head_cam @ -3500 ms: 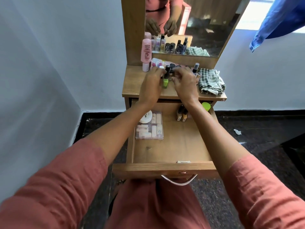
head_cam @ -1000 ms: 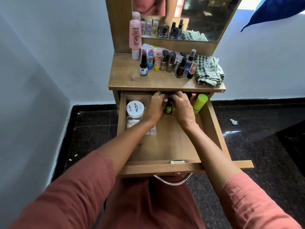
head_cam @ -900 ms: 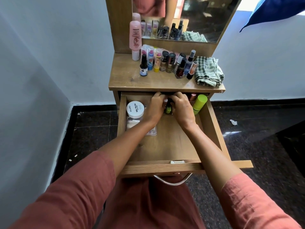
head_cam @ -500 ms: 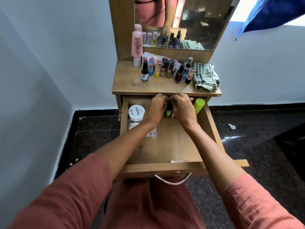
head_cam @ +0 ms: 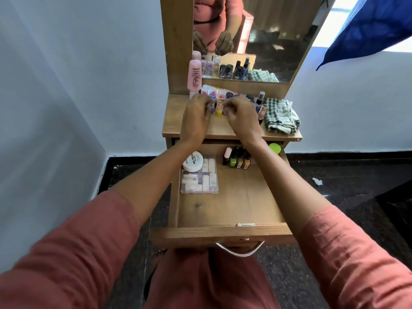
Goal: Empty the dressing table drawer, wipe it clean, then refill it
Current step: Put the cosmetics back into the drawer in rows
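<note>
Loose salmon-pink sleeves (head_cam: 73,253), matching trousers (head_cam: 207,284)

**Site: bedroom corner, private home**

From my remote seat I read this as a domestic dressing nook. A wooden dressing table (head_cam: 176,41) stands against plain painted walls (head_cam: 78,85), with a mirror (head_cam: 267,41) above its surface (head_cam: 176,123). Cosmetics crowd it: a pink bottle (head_cam: 195,74), small spray bottles (head_cam: 259,101), a checked cloth (head_cam: 281,115). The open drawer (head_cam: 223,234) holds nail polish bottles (head_cam: 236,158). The floor (head_cam: 356,197) is dark polished stone, and blue fabric (head_cam: 367,30) hangs in daylight.
</note>
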`<action>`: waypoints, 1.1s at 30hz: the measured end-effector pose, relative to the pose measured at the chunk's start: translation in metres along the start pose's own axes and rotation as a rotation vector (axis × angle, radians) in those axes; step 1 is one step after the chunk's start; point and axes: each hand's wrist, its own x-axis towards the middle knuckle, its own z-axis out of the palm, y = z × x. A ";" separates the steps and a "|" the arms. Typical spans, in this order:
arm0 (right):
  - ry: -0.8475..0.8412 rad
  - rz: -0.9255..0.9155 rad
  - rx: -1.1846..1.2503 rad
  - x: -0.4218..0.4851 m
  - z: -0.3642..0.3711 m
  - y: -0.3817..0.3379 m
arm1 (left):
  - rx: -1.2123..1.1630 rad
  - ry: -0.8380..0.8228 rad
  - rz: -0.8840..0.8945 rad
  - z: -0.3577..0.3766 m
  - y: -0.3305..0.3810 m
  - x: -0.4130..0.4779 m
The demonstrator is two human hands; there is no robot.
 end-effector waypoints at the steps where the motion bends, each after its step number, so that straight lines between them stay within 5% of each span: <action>1: 0.006 -0.019 0.006 0.006 0.001 -0.004 | 0.011 0.004 -0.021 -0.001 -0.002 0.005; 20: -0.204 -0.215 -0.406 0.068 0.028 -0.018 | -0.027 -0.017 -0.128 0.004 -0.023 0.031; 33: -0.144 -0.187 -0.323 0.042 0.014 -0.019 | -0.065 -0.047 -0.095 -0.011 -0.010 0.010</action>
